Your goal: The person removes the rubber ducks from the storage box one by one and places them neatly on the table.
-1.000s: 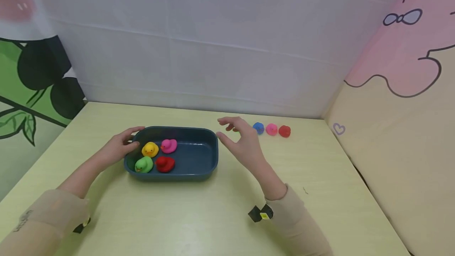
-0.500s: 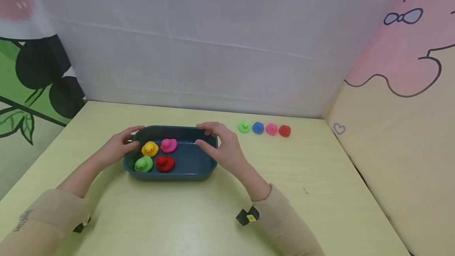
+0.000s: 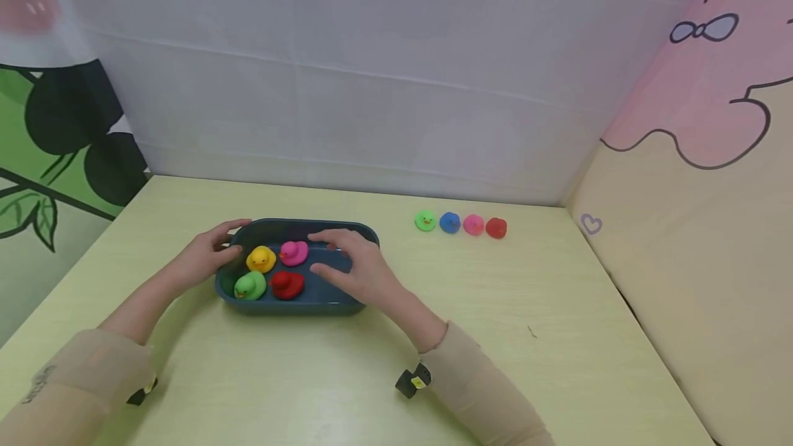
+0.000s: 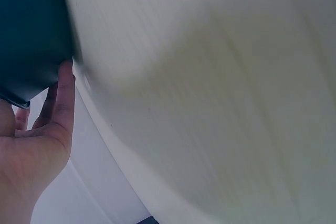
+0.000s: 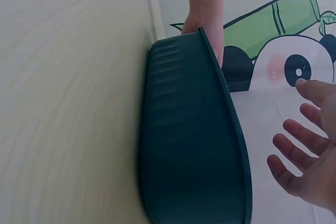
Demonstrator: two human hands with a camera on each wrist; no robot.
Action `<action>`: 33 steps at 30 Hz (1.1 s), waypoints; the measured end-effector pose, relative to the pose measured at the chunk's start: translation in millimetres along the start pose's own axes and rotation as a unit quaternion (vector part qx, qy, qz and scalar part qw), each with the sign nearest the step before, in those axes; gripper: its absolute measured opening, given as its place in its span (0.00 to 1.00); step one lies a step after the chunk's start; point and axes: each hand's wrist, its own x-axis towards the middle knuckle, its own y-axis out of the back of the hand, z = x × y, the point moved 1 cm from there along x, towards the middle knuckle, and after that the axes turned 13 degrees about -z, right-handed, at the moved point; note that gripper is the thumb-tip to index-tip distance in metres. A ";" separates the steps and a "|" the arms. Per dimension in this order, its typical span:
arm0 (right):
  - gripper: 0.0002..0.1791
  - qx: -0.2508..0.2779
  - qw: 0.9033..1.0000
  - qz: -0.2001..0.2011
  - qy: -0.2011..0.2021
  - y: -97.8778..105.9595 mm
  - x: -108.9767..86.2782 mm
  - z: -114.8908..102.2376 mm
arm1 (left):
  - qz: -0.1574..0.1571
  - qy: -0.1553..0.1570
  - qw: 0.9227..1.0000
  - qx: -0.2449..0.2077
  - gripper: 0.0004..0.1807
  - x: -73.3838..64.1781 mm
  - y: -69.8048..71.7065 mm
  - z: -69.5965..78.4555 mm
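Note:
A dark blue-green plastic tray [image 3: 279, 308] stands on the table, with a yellow duck [image 3: 261, 259], a magenta duck [image 3: 294, 253], a green duck [image 3: 250, 285] and a red duck [image 3: 288, 285] in its left half. My left hand [image 3: 207, 257] grips the tray's left end, thumb over the rim and fingers along the outer wall, as the left wrist view also shows. Over the tray's right half hovers my right hand [image 3: 362, 267], fingers spread and holding nothing. Its thumb and index finger point toward the magenta and red ducks.
Behind and right of the tray, a row of small ducks lines the table: light green [image 3: 425, 220], blue [image 3: 450, 222], pink [image 3: 473, 224] and red [image 3: 496, 228]. A white cloth wall [image 3: 372, 88] rises at the table's back edge.
My right hand has moved left from beside the tray's right end to over its inside, uncovering the light green duck at the back. My left hand and the tray stay put.

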 end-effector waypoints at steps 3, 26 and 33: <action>0.24 -0.001 1.000 -0.020 -0.011 -7.1 3.9 1.2 | -0.001 0.001 1.000 -0.003 0.31 -0.4 0.1 0.6; 0.23 -0.042 0.984 -0.165 -0.053 -43.0 35.4 18.6 | 0.004 0.001 1.000 0.002 0.31 -0.9 0.2 0.0; 0.23 -0.077 0.973 -0.209 -0.057 -47.0 44.1 22.6 | 0.006 -0.001 1.000 0.001 0.31 -1.9 0.5 0.4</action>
